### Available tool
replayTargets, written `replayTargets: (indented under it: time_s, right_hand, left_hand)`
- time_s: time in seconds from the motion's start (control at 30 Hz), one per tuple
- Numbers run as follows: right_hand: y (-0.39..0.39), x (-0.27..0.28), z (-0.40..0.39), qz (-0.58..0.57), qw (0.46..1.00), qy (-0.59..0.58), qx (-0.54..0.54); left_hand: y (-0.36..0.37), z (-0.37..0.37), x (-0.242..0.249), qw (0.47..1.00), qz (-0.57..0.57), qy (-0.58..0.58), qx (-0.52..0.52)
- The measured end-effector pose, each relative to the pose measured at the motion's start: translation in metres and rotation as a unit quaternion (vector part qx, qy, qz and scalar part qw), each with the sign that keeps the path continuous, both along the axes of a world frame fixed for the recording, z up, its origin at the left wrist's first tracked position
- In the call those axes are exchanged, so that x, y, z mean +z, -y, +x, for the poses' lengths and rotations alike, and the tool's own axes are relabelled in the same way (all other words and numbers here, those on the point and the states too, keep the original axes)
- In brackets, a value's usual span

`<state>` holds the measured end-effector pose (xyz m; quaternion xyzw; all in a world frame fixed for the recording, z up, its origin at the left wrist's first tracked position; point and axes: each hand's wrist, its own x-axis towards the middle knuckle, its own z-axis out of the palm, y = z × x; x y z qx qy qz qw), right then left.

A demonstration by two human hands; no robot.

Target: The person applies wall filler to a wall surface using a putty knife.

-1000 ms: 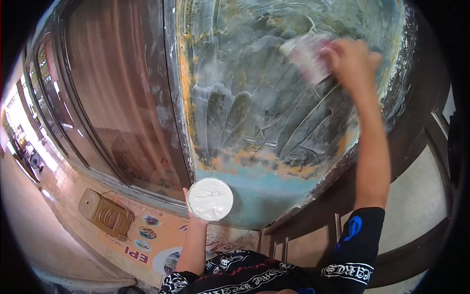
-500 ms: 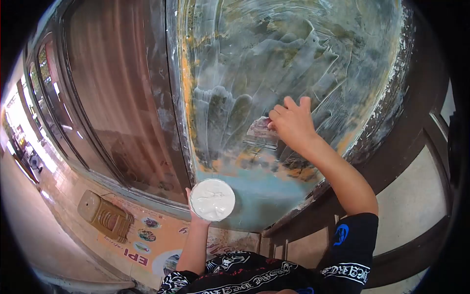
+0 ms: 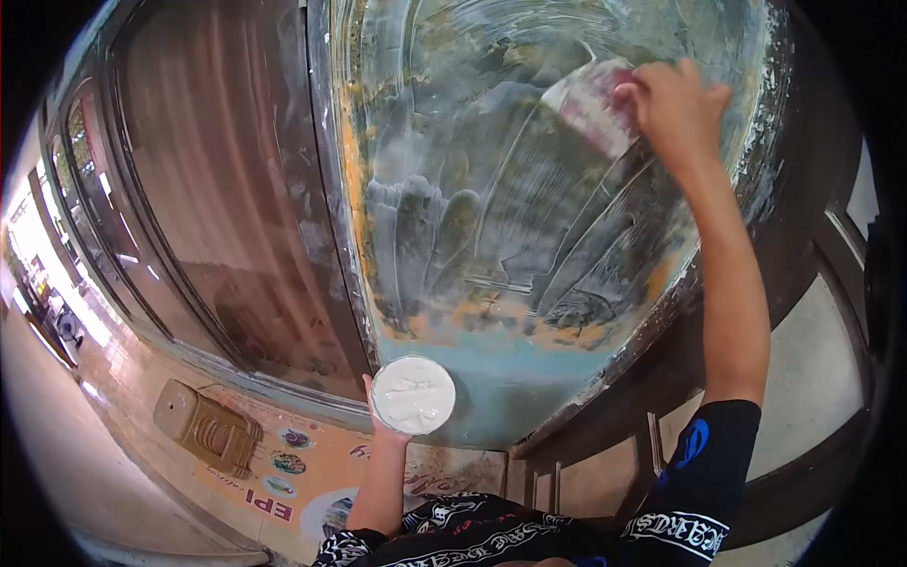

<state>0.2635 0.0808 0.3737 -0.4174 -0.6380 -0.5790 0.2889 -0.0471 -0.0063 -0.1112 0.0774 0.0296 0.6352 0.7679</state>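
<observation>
Thumb and forefinger of a person's right hand [image 3: 682, 113] pinch a flat, reddish spreader smeared with white [image 3: 597, 109], the remaining fingers lifted away from it. The spreader lies over the upper right of a tall, grey-green wall panel streaked with pale, curving strokes [image 3: 444, 265]; whether its edge touches the surface cannot be told. Lower down, the left hand [image 3: 385, 429] supports a round tub with a thin rim [image 3: 453, 395], thumb against its side and the other fingers hidden from view. Smooth white paste [image 3: 413, 397] fills the tub, which is in front of the panel's lower left corner, near a turquoise band [image 3: 501, 369] edged by orange-brown patches. The person wears a black shirt with white lettering [image 3: 472, 529], a blue emblem on the right sleeve. To the left, a dark frame borders a streaked, reddish-brown pane [image 3: 208, 161]. On the floor below, a tan plastic stool [image 3: 203, 425] is beside an orange printed banner [image 3: 231, 477] bearing the letters "EPI."
</observation>
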Motion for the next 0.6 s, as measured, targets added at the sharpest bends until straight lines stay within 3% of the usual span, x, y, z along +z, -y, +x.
replayTargets:
  time_s: [0.1,0.17,0.33,0.43,0.57,0.6]
  right_hand:
    - [0.021,0.031,0.021,0.015,0.996,-0.079,-0.029]
    - [0.038,0.032,0.026,-0.125,0.979,-0.155,0.046]
    - [0.054,-0.069,-0.03,-0.248,0.954,-0.083,0.145]
    - [0.043,-0.107,-0.041,-0.368,0.895,-0.158,0.195]
    - [0.051,-0.159,-0.037,-0.424,0.802,-0.285,0.309]
    - [0.054,-0.176,-0.038,-0.489,0.723,-0.343,0.348]
  left_hand:
    - [0.002,-0.003,-0.002,1.0,-0.011,0.005,-0.004]
    - [-0.003,-0.005,-0.012,0.998,-0.036,0.052,-0.021]
    - [0.003,0.004,-0.002,0.998,-0.041,0.046,-0.007]
    - [0.007,0.008,0.003,0.999,-0.005,0.032,-0.027]
    - [0.013,0.014,0.021,0.998,0.002,0.049,-0.035]
    - [0.015,0.016,0.029,0.997,0.019,0.052,-0.047]
